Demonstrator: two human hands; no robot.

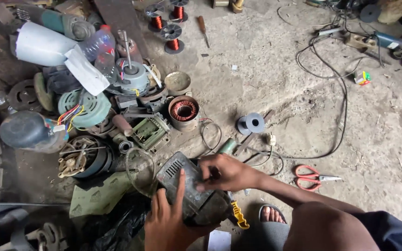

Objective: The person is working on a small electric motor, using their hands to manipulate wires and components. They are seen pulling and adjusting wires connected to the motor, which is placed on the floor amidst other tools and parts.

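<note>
Motor housing [192,193], dark and grimy, sits steadiest with the left hand [166,222] cupping it at 7 o'clock, forefinger outstretched, while right hand [224,173] fingertips press together on top.

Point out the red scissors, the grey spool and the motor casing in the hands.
red scissors [309,177]: head view, on the handle loops.
grey spool [252,123]: head view, on its top flange.
motor casing [192,191]: head view, on its dark top.

Repair w/shop: motor parts [131,76], copper coils [184,110].
</note>
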